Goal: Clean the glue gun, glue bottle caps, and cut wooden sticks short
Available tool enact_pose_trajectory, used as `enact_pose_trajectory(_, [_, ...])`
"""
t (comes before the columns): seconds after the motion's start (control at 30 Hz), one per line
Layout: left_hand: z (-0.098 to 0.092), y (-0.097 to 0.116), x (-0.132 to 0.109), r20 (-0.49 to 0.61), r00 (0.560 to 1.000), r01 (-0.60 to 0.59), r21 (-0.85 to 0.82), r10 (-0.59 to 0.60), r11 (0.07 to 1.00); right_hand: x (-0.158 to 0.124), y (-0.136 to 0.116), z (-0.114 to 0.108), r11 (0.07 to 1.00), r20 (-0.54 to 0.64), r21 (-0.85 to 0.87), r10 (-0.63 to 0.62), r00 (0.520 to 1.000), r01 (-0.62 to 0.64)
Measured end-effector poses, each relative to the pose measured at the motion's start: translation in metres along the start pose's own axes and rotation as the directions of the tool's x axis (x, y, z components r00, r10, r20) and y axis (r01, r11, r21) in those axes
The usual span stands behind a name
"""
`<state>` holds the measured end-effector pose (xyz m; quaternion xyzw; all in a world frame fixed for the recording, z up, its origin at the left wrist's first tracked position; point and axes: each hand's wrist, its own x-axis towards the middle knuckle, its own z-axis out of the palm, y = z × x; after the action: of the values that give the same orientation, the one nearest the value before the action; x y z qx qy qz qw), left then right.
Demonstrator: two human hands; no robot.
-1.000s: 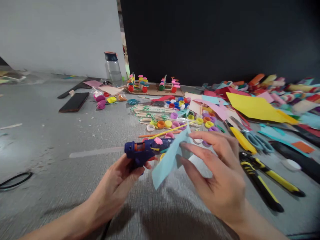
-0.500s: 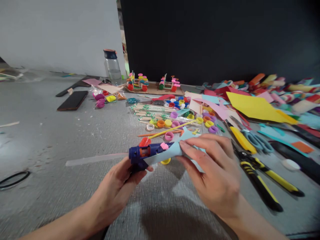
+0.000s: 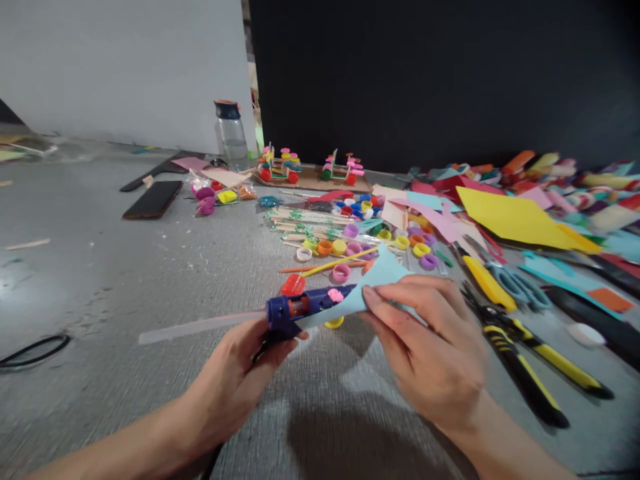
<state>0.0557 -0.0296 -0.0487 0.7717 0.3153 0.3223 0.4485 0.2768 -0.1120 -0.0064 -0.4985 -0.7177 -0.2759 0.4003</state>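
Observation:
My left hand [image 3: 245, 373] is closed round the grip of a dark blue glue gun [image 3: 300, 308], held level above the grey table, with a clear glue stick [image 3: 200, 326] sticking out of its back end to the left. My right hand [image 3: 425, 347] pinches a light blue piece of paper [image 3: 373, 283] against the front of the gun; the nozzle is hidden behind the paper. A small pink bit [image 3: 335, 295] sits on top of the gun.
Coloured bottle caps [image 3: 380, 237], wooden sticks [image 3: 305, 220] and paper sheets [image 3: 510, 213] lie just beyond my hands. Scissors [image 3: 505, 277] and yellow-black utility knives [image 3: 530, 353] lie to the right. A phone [image 3: 153, 199], a water bottle [image 3: 231, 133] and small cap models [image 3: 310, 170] stand further back.
The blue paper, hanging loose a second ago, now lies flatter against the gun's front under my right fingers. The gun has shifted slightly right and lower.

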Motion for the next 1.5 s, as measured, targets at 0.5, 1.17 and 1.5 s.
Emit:
enact_pose_trajectory(0.5, [0.003, -0.005, -0.002, 0.049, 0.999, -0.012, 0.06, 0.009, 0.998, -0.001, -0.008, -0.006, 0.993, -0.062, 0.12, 0.007, 0.998, 0.001])
enact_pose_trajectory(1.17, [-0.003, -0.012, -0.002, 0.004, 0.994, -0.104, 0.134, 0.105, 0.986, -0.005, 0.005, -0.004, 0.993, 0.121, 0.063, 0.097, 0.988, -0.105])
enact_pose_trajectory(1.5, [-0.003, -0.011, -0.003, 0.01, 0.997, -0.072, 0.136, 0.071, 0.988, -0.003, 0.01, -0.007, 0.966, 0.161, 0.191, 0.145, 0.976, -0.175])
